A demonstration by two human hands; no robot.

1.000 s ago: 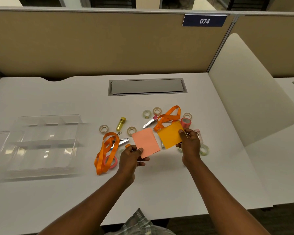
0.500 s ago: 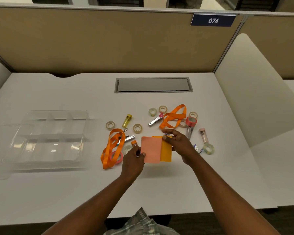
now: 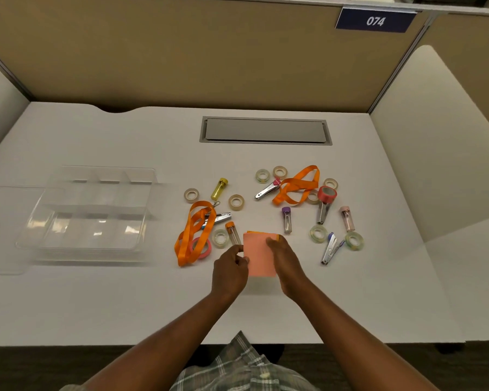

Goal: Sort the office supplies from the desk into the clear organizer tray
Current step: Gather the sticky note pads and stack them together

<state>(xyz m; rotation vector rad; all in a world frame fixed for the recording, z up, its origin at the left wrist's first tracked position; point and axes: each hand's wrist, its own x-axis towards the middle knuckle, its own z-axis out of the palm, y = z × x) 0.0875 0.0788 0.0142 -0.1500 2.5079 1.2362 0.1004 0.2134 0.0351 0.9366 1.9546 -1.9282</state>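
Both our arms reach forward. Our left hand (image 3: 229,270) pinches the pink note pad (image 3: 259,256) by its left edge; our right hand (image 3: 287,261) has its grip clamped on the right edge. The clear organizer tray (image 3: 82,235) sits well left on the counter (image 3: 124,306), with the tape rolls (image 3: 235,202) outside it.

The pink pad (image 3: 259,258) covers what seems an orange pad (image 3: 256,231).

Left hand (image 3: 229,268), right hand (image 3: 287,263) — adjacent, pinching

Office cubicle: tan fabric partition (image 3: 181,52) with number plate "074" (image 3: 375,21), white counter (image 3: 124,300) with cable-access hatch (image 3: 266,131).
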